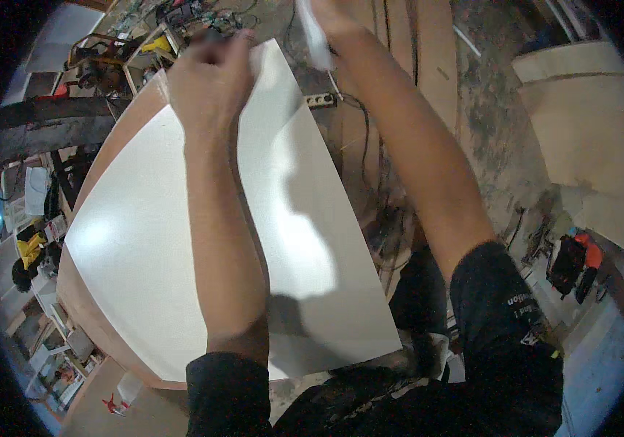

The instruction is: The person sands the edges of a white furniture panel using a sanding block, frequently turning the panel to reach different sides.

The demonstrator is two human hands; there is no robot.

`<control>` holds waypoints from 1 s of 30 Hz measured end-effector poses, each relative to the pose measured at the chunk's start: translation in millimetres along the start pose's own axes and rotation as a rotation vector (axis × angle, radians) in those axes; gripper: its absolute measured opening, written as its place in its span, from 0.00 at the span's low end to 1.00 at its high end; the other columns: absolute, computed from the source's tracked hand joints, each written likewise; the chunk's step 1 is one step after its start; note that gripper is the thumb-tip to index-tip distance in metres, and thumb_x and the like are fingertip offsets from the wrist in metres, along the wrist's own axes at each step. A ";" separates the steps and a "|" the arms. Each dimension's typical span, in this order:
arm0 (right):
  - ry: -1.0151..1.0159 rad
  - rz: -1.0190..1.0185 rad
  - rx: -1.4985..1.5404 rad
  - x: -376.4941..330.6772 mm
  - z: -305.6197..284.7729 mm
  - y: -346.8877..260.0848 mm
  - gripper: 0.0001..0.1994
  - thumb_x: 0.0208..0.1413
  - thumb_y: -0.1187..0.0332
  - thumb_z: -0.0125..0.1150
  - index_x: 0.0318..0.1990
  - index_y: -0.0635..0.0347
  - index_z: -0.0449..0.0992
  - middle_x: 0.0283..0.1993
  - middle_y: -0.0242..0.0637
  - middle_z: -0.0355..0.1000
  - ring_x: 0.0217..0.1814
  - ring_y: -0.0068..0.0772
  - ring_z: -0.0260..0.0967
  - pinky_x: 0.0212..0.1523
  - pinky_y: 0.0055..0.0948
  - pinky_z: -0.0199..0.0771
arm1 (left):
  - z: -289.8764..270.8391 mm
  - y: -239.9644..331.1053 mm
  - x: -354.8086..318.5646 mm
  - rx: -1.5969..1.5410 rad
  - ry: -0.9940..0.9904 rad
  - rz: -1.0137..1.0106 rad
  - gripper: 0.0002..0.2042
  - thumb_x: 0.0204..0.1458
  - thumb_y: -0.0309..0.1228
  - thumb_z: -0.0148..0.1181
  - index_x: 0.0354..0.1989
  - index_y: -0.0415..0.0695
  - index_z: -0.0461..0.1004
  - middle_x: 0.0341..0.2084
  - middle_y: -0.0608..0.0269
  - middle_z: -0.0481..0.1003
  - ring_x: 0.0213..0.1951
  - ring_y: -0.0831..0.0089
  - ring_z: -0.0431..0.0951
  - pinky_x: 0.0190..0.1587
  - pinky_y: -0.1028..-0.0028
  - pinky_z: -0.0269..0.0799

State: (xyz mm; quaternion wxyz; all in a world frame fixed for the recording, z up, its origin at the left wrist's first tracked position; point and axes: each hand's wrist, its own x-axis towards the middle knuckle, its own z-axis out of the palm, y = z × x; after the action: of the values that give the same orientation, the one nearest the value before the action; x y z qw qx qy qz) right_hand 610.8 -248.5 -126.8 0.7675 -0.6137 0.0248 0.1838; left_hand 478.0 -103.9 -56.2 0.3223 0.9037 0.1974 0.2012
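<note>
A white board (137, 240) lies over a brown sheet (88, 326), near a power strip (321, 100) and the stained floor (498, 109). The left hand (210, 81) is at its far end, the right hand (332, 18) higher; I can't tell whether either's fingers grip anything.

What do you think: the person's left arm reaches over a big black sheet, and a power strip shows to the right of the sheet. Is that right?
Almost! The sheet is white, not black, as the head view shows. The person's left arm does reach over it, and a power strip does show to its right.
</note>
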 end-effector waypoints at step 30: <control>0.281 0.032 -0.321 -487.3 -117.3 53.3 0.27 0.49 0.64 0.72 0.54 0.65 0.71 0.46 0.34 0.70 0.47 0.32 0.68 0.49 0.34 0.70 | 28.8 42.7 -148.5 0.096 -0.146 0.487 0.41 0.50 0.49 0.65 0.64 0.30 0.60 0.64 0.38 0.60 0.68 0.47 0.57 0.72 0.52 0.48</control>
State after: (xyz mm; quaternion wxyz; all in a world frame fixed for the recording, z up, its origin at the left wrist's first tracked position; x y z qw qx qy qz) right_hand 162.3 -473.1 -76.9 0.6459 -0.7472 0.1116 0.1100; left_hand 376.9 -221.1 -83.6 0.2348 0.9510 -0.0404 0.1973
